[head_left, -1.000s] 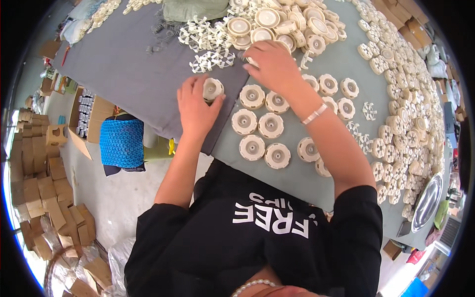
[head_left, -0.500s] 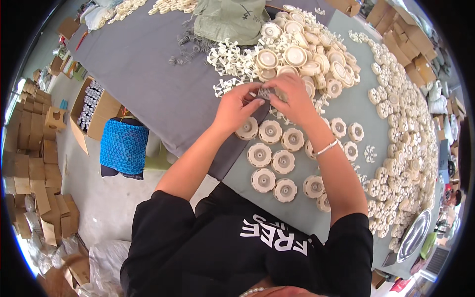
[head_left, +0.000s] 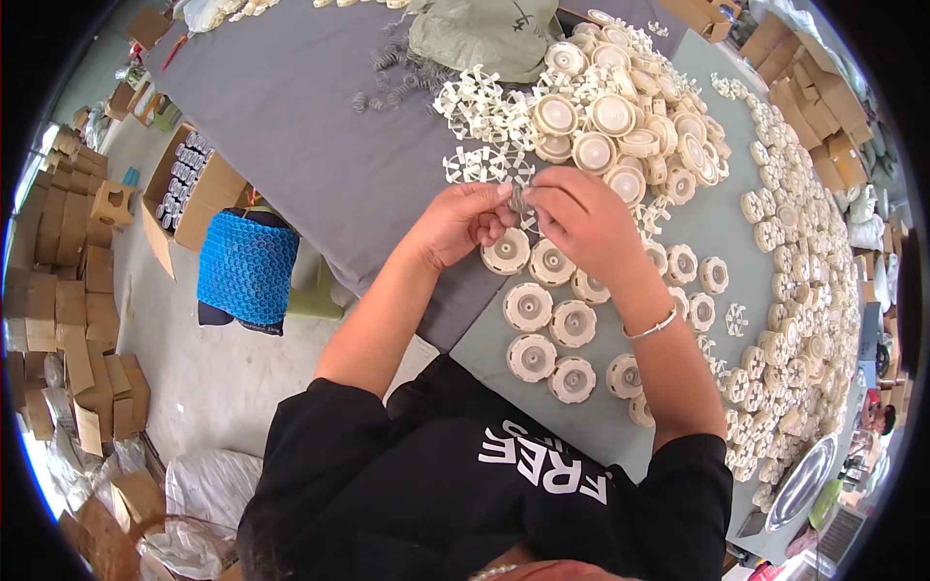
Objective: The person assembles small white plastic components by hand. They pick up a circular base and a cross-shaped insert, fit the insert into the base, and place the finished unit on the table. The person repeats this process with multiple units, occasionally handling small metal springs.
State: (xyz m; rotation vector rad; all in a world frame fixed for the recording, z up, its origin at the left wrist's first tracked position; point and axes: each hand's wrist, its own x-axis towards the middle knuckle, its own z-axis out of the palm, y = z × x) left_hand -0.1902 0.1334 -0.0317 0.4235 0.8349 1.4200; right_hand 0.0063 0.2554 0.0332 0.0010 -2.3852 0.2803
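Observation:
Over the dark grey cloth my left hand and my right hand meet, thumbs and fingertips pinched. A small grey wire spring shows between the fingertips, partly covered by them. Both hands seem to grip it. Just below them, cream round plastic caps lie hollow side up in loose rows on the grey-green table. White clip-like plastic pieces are heaped just beyond my hands. A tall pile of cream round caps rises to their right. Several more springs lie tangled on the cloth farther off.
A grey-green sack sits at the far side. Cream wheel-like parts cover the table's right side, with a shiny oval tray at the near right. To the left stand an open carton and a stool with a blue cushion.
My fingers have shifted around the spring, the left ones curling in more. The table's things appear slightly farther right in the view.

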